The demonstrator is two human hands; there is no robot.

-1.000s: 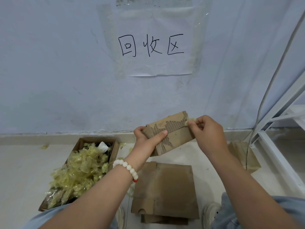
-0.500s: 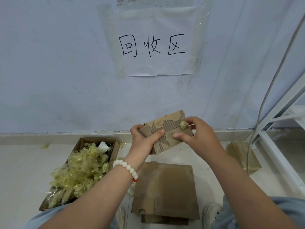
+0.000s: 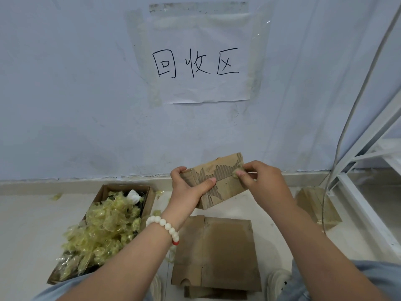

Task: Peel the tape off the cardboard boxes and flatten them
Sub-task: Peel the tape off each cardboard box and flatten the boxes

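The flattened cardboard box [image 3: 226, 187] is held up in the air in front of the wall, tilted, with its outer paper torn away in a jagged band so the corrugation shows. The left grip [image 3: 189, 189] clasps its left end, thumb laid across the front face and fingers curled over the top edge. The right grip [image 3: 262, 181] is at the box's upper right edge, pinching a small yellowish tape wad [image 3: 237, 171] between thumb and fingertips. A second ago that grip was tugging a tape end at the top right corner. Half a second ago the tape was already a rolled ball against the card, and now the ball sits lower on the right edge, apparently free or nearly free of the surface. That suggests this strip is off and the piece is close to finished; whether any tape remains on the back cannot be told. Directly below both grips a stack of flattened cardboard [image 3: 227, 246] lies on the floor, the likely place for this piece. Below and left of the left grip an open scrap box [image 3: 128, 187] overflows with crumpled tape [image 3: 104, 227], where the wad probably belongs. Below and right of the right grip, another cardboard piece [image 3: 314, 205] rests near a white metal frame [image 3: 368, 192].
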